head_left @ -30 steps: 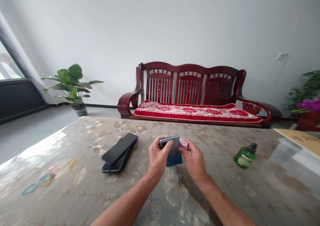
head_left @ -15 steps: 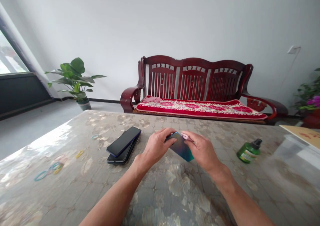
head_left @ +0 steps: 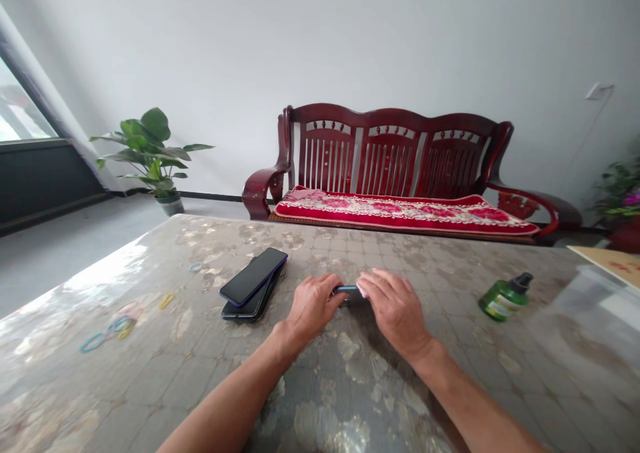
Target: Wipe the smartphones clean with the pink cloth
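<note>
A blue phone [head_left: 347, 291] lies nearly flat on the patterned table [head_left: 350, 386], mostly covered by my two hands. My left hand [head_left: 313, 306] curls round its left end. My right hand [head_left: 395, 306] rests palm down over its right part, with a small pink cloth [head_left: 362, 290] peeking out under the fingers. Two dark phones [head_left: 254, 283] lie stacked just left of my left hand.
A green bottle with a black cap [head_left: 505, 297] lies on its side at the right. A clear plastic box [head_left: 595, 306] and a cardboard sheet [head_left: 613, 264] sit at the far right. Coloured rubber bands [head_left: 107, 329] are scattered at the left. A red wooden bench [head_left: 400, 173] stands behind.
The blue phone, held upright a second ago, has been tilted down and now rests on the table under both hands. The view has shifted slightly.
</note>
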